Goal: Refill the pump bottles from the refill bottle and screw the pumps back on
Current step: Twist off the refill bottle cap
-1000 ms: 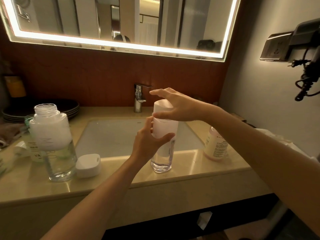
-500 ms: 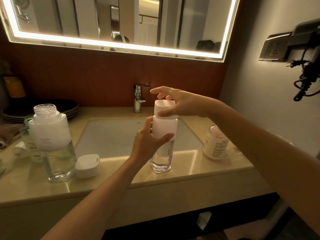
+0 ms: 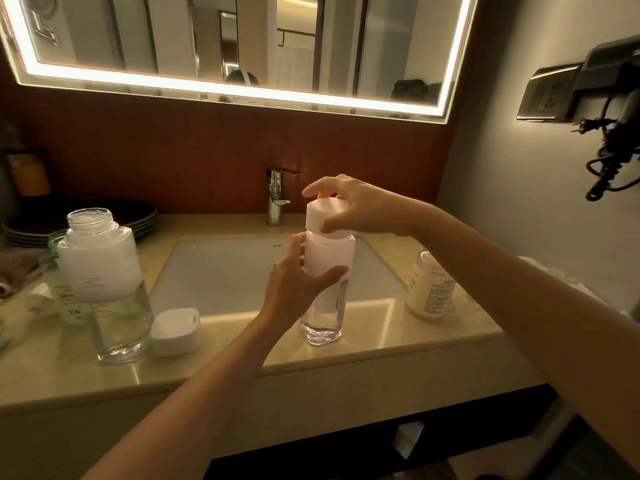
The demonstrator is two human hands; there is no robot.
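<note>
My left hand (image 3: 298, 289) gripped the clear bottle (image 3: 323, 317) standing on the bench (image 3: 381, 341). My right hand (image 3: 360, 209) pinched its white cap (image 3: 320, 216) on top. At nine o'clock stood an open bottle (image 3: 107, 289), with a loose cap (image 3: 175, 330) beside it.

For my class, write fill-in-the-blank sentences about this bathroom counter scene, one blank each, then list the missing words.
1. The right hand holds the ____ cap of the clear bottle, which the left hand grips.
2. The large bottle has ____ cap on its neck.
3. A loose lid lies on the counter to the large bottle's ____.
4. The faucet stands behind the ____.
Missing words: white; no; right; sink.
</note>
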